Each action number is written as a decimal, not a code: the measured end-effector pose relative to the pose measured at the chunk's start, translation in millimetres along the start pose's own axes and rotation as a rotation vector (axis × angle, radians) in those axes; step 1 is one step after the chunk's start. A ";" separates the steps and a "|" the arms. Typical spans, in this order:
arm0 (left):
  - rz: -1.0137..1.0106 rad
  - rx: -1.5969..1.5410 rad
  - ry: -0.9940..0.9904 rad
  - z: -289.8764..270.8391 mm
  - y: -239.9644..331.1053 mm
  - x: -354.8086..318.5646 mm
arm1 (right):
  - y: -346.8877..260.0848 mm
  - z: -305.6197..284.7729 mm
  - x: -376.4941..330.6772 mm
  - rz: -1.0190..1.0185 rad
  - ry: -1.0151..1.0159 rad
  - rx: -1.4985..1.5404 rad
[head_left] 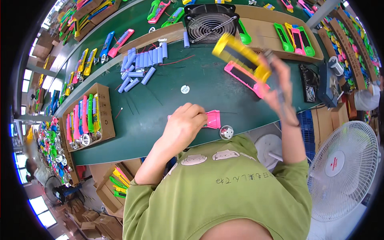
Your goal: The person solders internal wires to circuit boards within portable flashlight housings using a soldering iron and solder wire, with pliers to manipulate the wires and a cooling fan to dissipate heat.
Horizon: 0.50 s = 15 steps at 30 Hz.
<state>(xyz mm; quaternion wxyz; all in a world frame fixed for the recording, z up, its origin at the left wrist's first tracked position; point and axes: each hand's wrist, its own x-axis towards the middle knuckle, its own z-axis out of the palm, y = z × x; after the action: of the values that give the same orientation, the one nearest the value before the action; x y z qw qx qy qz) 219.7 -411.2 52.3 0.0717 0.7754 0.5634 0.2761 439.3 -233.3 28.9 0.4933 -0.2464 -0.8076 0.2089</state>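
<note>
My left hand [185,125] is closed over a pink plastic flashlight casing [213,119] lying near the table's front edge; the hand hides its middle. A round silvery lamp head [227,132] sits by the casing's right end. My right hand [280,86], smeared by motion, is raised at the right. Its fingers close about the end of a yellow flashlight casing [240,56] with a dark panel. A dark, thin tool-like shape also crosses this hand, too blurred to name. Below the yellow casing lies another pink casing [242,79] with a dark panel.
Blue cylindrical batteries [149,60] are grouped at the back left with red wires. A small white disc [185,89] lies mid-table. Behind are a black fan [211,25] and a cardboard tray [262,26] of casings. A carton [105,110] stands left, a white fan [343,168] right.
</note>
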 end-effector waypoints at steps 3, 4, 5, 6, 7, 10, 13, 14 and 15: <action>-0.034 -0.084 -0.003 31.8 -1.2 8.9 | -16.6 16.2 -53.7 0.085 -0.334 0.072; -0.031 -0.085 -0.005 41.8 -1.8 10.2 | -15.8 23.5 -65.9 0.031 -0.374 0.060; 0.011 -0.100 0.022 50.6 -2.0 11.5 | -17.9 28.0 -75.9 0.028 -0.387 -0.005; 0.051 -0.114 0.049 57.7 -2.6 11.6 | -18.2 31.5 -82.7 0.023 -0.401 -0.068; 0.089 -0.113 0.055 62.9 -3.9 10.3 | -14.1 33.0 -86.4 -0.029 -0.367 -0.045; -0.004 -0.336 0.184 74.0 -2.9 2.1 | -12.9 36.7 -86.4 0.013 -0.308 0.057; -0.486 -0.834 0.325 60.5 7.4 2.8 | -17.0 36.7 -85.0 0.045 -0.368 0.122; -0.713 -1.130 0.437 55.6 6.8 1.1 | -21.2 35.6 -83.5 0.075 -0.386 0.205; -0.691 -1.106 0.461 51.8 1.0 -2.6 | -22.4 35.0 -83.8 0.127 -0.444 0.243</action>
<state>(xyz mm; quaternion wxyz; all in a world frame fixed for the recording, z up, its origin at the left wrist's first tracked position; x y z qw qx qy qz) 246.4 -403.6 8.5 0.4187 0.3224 0.5554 0.6421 436.3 -304.9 -31.2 0.3160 -0.1839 -0.8479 0.3838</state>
